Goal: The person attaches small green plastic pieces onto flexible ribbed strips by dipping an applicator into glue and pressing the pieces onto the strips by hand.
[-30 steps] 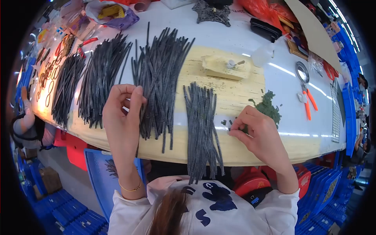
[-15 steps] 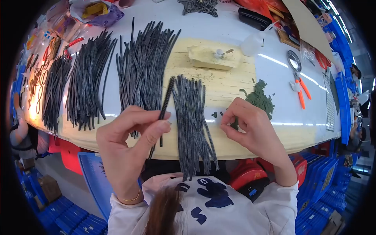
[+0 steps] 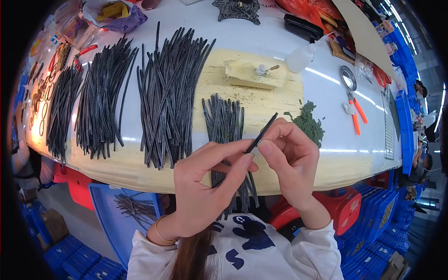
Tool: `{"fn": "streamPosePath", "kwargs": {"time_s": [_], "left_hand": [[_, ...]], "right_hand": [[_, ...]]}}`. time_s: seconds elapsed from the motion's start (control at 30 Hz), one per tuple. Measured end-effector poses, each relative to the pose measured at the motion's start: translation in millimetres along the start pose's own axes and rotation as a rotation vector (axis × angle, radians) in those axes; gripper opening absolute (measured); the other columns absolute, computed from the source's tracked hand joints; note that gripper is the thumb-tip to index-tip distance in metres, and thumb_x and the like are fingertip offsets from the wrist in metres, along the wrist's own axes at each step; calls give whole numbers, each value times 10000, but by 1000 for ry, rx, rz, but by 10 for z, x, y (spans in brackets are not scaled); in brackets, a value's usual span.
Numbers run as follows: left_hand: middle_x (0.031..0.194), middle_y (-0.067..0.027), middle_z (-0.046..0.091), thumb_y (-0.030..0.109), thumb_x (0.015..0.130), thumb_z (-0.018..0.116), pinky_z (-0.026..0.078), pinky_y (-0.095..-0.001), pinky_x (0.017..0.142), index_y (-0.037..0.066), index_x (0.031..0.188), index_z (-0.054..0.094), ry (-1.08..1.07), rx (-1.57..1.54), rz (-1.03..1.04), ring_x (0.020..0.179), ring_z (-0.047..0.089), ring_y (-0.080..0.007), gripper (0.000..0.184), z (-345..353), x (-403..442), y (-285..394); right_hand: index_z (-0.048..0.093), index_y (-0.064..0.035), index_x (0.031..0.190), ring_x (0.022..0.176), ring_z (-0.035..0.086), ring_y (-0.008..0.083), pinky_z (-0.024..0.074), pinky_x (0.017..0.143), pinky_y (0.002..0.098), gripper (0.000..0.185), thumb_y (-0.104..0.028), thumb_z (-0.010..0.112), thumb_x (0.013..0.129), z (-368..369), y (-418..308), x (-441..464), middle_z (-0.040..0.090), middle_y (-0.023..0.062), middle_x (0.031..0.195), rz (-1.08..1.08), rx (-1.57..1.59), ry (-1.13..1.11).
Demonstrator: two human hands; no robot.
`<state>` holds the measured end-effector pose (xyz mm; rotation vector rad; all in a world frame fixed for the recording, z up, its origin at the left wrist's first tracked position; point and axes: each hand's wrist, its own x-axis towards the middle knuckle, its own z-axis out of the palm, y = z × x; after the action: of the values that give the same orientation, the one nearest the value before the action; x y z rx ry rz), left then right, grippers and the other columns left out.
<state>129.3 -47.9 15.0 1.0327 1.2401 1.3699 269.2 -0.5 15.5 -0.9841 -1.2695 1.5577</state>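
My left hand (image 3: 210, 179) pinches a thin black strip (image 3: 262, 133) between thumb and fingertips; the strip slants up to the right. Close beside its upper part is my right hand (image 3: 291, 156), thumb and forefinger together, with whatever lies between them too small to make out. Below and behind my left hand lies a small bundle of black strips (image 3: 225, 122), partly covered by it. A larger bundle (image 3: 170, 93) is to the left. Small dark green pieces (image 3: 308, 125) are heaped behind my right hand.
Two more strip bundles (image 3: 105, 93) (image 3: 65, 107) lie at left. A yellow block (image 3: 252, 79) bears a small white cup. Orange-handled pliers (image 3: 357, 114) and a metal ring dish (image 3: 347, 78) are at right. A blue tray (image 3: 103, 210) with strips sits below the table edge.
My left hand has picked up a strip from the larger bundle and carried it right, over the small bundle. My right hand has come in to meet the strip.
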Motion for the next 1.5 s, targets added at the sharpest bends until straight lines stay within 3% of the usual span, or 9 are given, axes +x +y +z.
{"fn": "streamPosePath", "kwargs": {"time_s": [0.53,0.87,1.0,1.17,1.33,1.5], "left_hand": [[767,-73,605,-78,742,620,450,-197,570,-28,970,649,53,156,202,617,520,-113,235,31,53,-90],[799,-82,601,-75,736,623,446,-203,567,-35,922,642,107,68,237,625,504,-124,192,40,36,-100],[785,-83,599,-73,726,631,436,-211,558,-42,914,641,115,154,304,623,501,-131,190,51,30,-98],[778,-89,601,-81,717,630,423,-216,546,-45,905,640,126,199,405,618,500,-139,192,56,36,-113],[770,-91,604,-89,706,628,414,-218,541,-41,902,641,141,158,365,616,501,-146,202,65,30,-102],[768,-90,606,-85,700,633,416,-220,544,-38,901,642,134,158,369,616,500,-145,207,62,24,-84]], "right_hand": [[550,-5,921,557,396,21,347,522,131,80,1,588,852,181,-5,19,535,-13,719,108,193,109],[521,-8,944,589,397,27,336,530,136,87,-4,562,868,262,88,-39,517,-5,770,-80,116,118],[504,-22,976,611,401,27,317,522,140,114,-18,556,874,262,68,-83,508,-1,814,151,313,127],[488,-32,997,625,398,31,313,526,145,136,-25,551,877,362,127,-79,498,13,870,-15,281,191],[479,-25,1002,650,402,42,325,549,152,138,-19,542,880,328,86,-104,488,32,933,97,351,145],[469,-23,1012,657,399,52,336,567,154,156,-5,543,875,335,121,-111,481,43,961,-3,321,139]]}}
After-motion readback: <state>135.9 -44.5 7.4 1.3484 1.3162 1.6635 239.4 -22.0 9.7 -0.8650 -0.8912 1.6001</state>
